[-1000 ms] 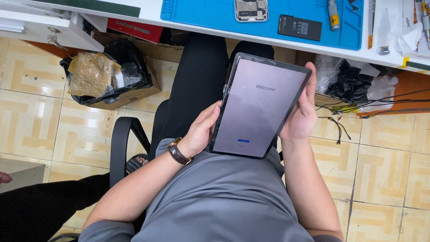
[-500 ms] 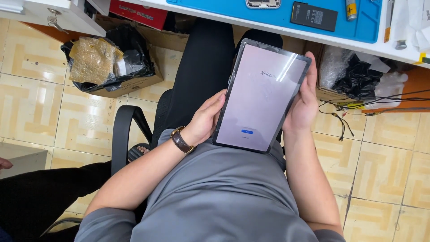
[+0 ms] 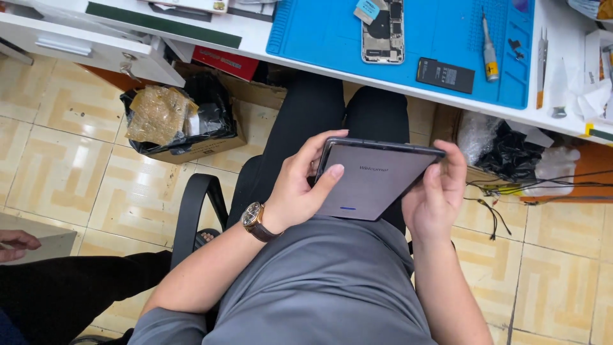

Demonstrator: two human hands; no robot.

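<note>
Two hands, left hand [image 3: 300, 188] and right hand [image 3: 437, 198], flank the tablet [image 3: 373, 182].

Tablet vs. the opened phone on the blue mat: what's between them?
In the head view, between the tablet and opened phone lie bare blue mat, the white desk edge and the person's black-trousered legs.

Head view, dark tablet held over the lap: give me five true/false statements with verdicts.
1. Both hands hold the dark rectangular tablet. True: left hand and right hand grip its sides.
2. The tablet screen is off. False: it is lit.
3. A brown-strapped wristwatch sits on the left wrist. True.
4. The opened phone lies on the floor. False: it lies on the blue work mat.
5. The tablet rests on the white desk. False: it is held above the lap.
</note>
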